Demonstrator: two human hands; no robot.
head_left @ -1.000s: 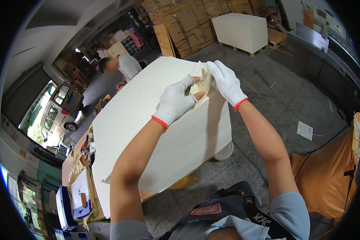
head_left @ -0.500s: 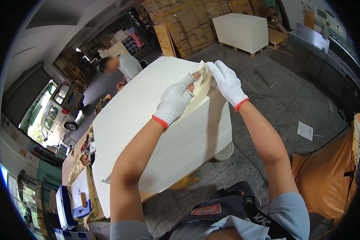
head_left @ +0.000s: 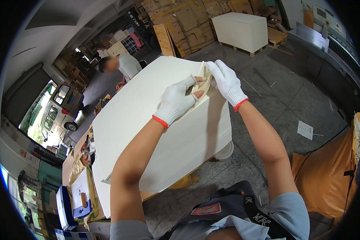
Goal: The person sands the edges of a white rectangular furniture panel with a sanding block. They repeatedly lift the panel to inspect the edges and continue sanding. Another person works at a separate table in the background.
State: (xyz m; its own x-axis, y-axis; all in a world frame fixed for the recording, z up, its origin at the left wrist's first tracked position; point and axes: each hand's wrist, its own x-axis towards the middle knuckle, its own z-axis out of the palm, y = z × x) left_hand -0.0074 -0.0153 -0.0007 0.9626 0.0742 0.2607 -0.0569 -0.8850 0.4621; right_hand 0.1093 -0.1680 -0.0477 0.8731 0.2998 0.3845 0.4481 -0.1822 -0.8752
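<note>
As the top sheets (head_left: 204,85) curl at the right-hand corner of this white paper stack (head_left: 136,108), it looks like edge-loosening in hand! The left hand (head_left: 176,97) reaches in palm-down, bare thumb and forefinger parted, tips touching the bent paper. Over at the corner's outer side, the right hand (head_left: 227,82) slants inward, gloved fingers together; whether it pinches anything, I can't tell. The next move calls, I'd judge, for steady right-hand support and gentle left fingertips.
</note>
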